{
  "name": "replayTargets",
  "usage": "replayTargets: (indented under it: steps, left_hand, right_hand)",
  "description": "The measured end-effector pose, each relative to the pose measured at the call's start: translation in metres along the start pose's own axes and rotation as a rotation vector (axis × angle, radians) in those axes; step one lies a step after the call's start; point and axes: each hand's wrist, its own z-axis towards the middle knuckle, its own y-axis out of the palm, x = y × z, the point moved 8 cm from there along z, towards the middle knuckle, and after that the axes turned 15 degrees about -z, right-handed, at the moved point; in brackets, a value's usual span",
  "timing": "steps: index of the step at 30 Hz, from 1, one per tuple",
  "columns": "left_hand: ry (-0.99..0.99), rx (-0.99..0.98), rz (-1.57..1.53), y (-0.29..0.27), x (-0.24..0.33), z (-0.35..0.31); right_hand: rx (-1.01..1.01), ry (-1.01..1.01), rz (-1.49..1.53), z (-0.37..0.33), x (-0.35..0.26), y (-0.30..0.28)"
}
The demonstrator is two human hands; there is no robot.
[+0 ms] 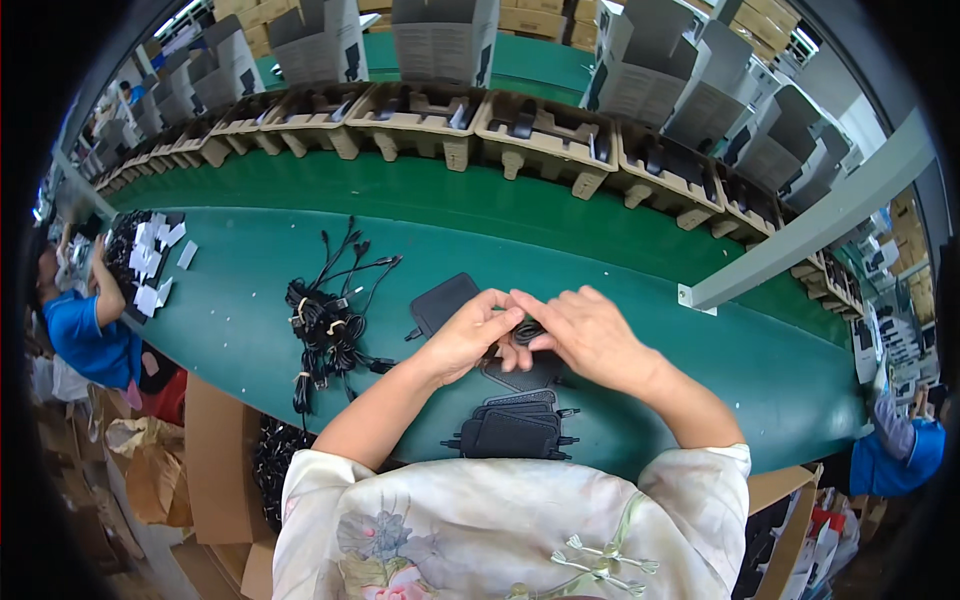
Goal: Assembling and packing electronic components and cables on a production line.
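Observation:
Both of my hands meet over the green workbench, fingertips close together. My left hand (pixel 472 332) pinches one side of a coiled black cable (pixel 527 331), and my right hand (pixel 598 338) grips its other side. Fingers hide part of the coil. Just beyond my left hand lies a flat black rectangular device (pixel 444 302) with a short cable stub at one corner. Below my hands, nearer my body, sits a stack of similar black devices (pixel 512 430) with stubs poking out at the sides. Another dark one (pixel 530 372) shows partly under my fingers.
Bundled black cables (pixel 328 330) are heaped to the left. Beyond the bench runs a row of brown moulded trays (pixel 545 145) with open boxes (pixel 445 45) behind. A grey post (pixel 820 220) rises at the right. People in blue (pixel 95 335) work at both sides.

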Motion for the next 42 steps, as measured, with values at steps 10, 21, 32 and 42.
replayTargets:
  steps: [10,21,32,42]
  left_hand:
    - [0.437,0.292,0.338,-0.066,0.031,-0.007]
    - [0.471,0.428,0.444,-0.101,0.029,-0.017]
    - [0.505,0.368,0.696,-0.068,0.020,-0.013]
    - [0.353,-0.041,1.357,-0.009,-0.013,-0.009]
  right_hand:
    - [0.319,0.685,-0.662,0.033,0.242,-0.073]
    - [-0.245,0.540,-0.993,0.111,0.327,0.031]
    - [0.179,1.151,-0.402,0.083,0.386,0.065]
    - [0.151,0.625,-0.656,0.055,0.363,0.064]
